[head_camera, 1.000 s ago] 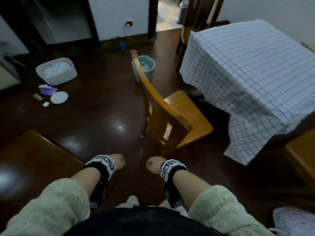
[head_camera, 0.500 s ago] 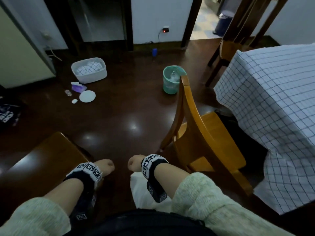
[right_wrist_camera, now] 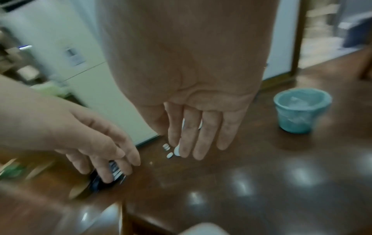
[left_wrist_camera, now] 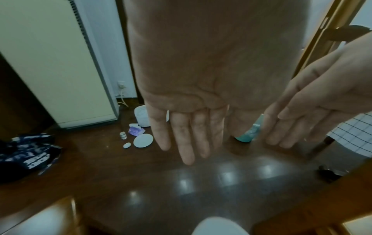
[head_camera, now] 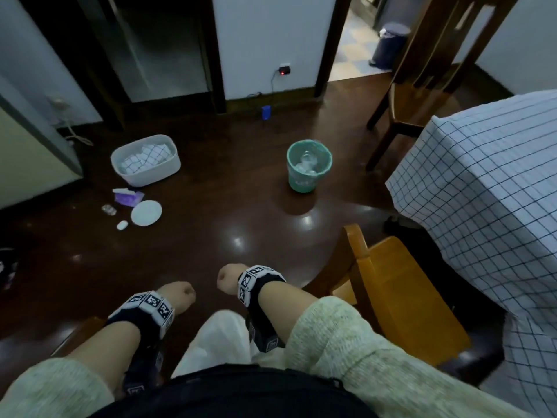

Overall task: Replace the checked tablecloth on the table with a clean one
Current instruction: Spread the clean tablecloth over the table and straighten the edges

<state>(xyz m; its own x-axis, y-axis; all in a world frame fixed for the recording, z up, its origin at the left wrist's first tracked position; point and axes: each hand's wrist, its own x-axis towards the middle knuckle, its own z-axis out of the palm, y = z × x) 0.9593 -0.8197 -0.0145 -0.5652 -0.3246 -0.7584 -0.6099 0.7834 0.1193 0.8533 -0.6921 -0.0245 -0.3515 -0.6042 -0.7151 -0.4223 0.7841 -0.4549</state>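
Hanging side by side over the dark floor, the left hand (left_wrist_camera: 187, 111) and right hand (right_wrist_camera: 193, 111) carry nothing, each grip apart with fingers straight. Beyond and to the right, the checked tablecloth (head_camera: 488, 200) drapes the counter behind an orange chair (head_camera: 401, 300). Farther off, a white basket (head_camera: 146, 159) holds what seems checked fabric, near a green bin (head_camera: 309, 165).

The dark, glossy wooden floor (head_camera: 211, 267) carries a teal waste bin (head_camera: 309, 165). Well to the left of the bin stands a white tub (head_camera: 146, 164) with checked cloth inside; nearer the camera than the tub lie a purple packet (head_camera: 128, 197), a white round disc (head_camera: 146, 212) and a small white oval piece (head_camera: 122, 225). To the bin's right stands the table under its checked tablecloth (head_camera: 488, 188), a wooden chair (head_camera: 401, 300) just beside it.
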